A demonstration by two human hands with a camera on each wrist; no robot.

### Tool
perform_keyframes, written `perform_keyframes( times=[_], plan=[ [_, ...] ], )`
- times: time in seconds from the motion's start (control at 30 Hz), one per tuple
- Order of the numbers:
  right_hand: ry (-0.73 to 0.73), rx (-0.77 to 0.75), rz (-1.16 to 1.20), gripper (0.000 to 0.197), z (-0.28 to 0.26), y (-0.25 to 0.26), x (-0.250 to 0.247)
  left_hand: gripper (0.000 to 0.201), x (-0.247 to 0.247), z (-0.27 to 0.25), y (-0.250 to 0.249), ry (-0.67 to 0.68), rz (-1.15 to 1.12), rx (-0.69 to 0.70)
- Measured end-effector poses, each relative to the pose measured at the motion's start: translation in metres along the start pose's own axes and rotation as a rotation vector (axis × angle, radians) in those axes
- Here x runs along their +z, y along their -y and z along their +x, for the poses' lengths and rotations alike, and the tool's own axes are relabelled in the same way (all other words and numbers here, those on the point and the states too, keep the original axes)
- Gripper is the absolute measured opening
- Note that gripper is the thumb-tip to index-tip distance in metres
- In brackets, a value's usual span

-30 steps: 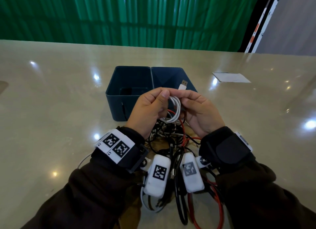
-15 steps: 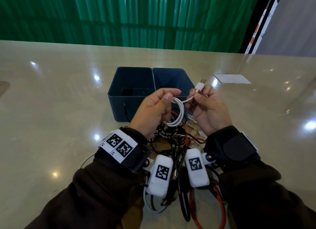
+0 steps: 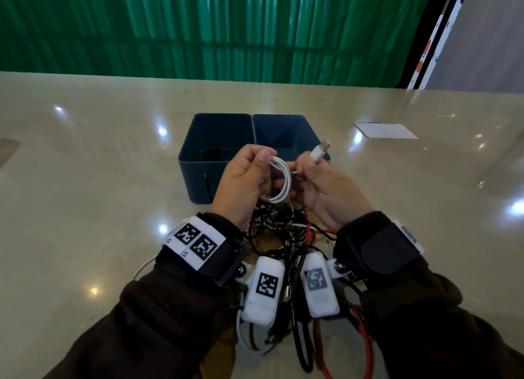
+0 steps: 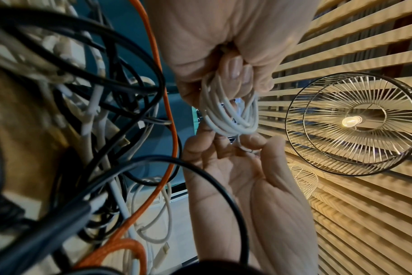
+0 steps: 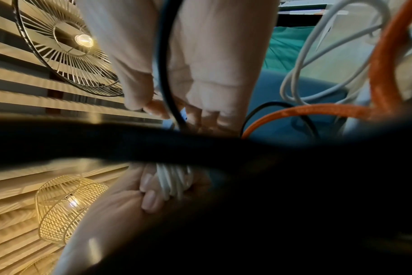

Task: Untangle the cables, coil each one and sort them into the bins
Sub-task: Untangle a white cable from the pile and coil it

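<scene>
A white cable coil (image 3: pixel 281 180) hangs from my left hand (image 3: pixel 262 170), gripped between thumb and curled fingers just in front of the two dark blue bins (image 3: pixel 198 163). My right hand (image 3: pixel 307 163) pinches the same cable's free end, and its USB plug (image 3: pixel 321 149) points up and to the right. In the left wrist view my left hand (image 4: pixel 223 55) clutches the coil (image 4: pixel 228 115) while the right hand (image 4: pixel 245 145) pinches its tail. In the right wrist view, the coil (image 5: pixel 174 178) is partly hidden. Beneath both wrists lies the tangle (image 3: pixel 283 231) of black, white and orange cables.
A white paper sheet (image 3: pixel 385 130) lies at the far right of the beige table (image 3: pixel 85 180). Something dark sits in the left bin's bottom (image 3: pixel 211 154). An orange cable (image 3: pixel 367 342) and black cables trail toward me between my sleeves. A thick black cable blocks much of the right wrist view.
My right hand has drawn the plug end out to the right of the coil, then come back a little closer. The left hand has kept hold of the coil.
</scene>
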State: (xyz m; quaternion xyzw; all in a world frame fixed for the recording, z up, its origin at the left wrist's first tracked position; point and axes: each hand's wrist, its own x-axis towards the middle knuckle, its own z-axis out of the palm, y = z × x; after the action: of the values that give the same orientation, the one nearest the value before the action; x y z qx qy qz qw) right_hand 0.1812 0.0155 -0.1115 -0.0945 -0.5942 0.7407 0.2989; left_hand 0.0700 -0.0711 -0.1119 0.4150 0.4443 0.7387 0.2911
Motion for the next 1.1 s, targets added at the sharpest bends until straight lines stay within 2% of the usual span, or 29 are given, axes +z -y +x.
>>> perform_keyframes(
  times=[0.1,0.27,0.43,0.53,0.7,0.93,1.1],
  plan=[
    [-0.002,0.008,-0.113,0.014,0.0,-0.001,0.001,0.014,0.0,-0.002,0.0,0.035,-0.006,-0.007],
    [-0.036,-0.05,-0.108,0.035,0.001,0.0,-0.004,0.01,-0.002,-0.001,0.004,0.082,0.006,-0.072],
    [-0.118,-0.046,-0.042,0.029,0.004,-0.001,-0.007,0.018,-0.003,0.001,0.005,0.087,0.02,-0.07],
    [-0.161,-0.039,0.034,0.029,0.003,0.002,-0.006,0.026,-0.004,0.001,0.005,0.109,0.118,-0.075],
    [-0.144,-0.054,0.064,0.027,0.002,0.002,-0.003,0.011,-0.003,0.003,0.005,0.005,0.396,-0.024],
    [-0.146,-0.036,0.026,0.026,0.003,0.001,-0.005,0.017,-0.006,0.005,0.005,-0.102,0.415,0.027],
    [-0.122,-0.036,-0.116,0.019,0.007,-0.006,-0.012,0.017,-0.011,0.006,0.006,-0.247,0.498,0.145]
  ],
)
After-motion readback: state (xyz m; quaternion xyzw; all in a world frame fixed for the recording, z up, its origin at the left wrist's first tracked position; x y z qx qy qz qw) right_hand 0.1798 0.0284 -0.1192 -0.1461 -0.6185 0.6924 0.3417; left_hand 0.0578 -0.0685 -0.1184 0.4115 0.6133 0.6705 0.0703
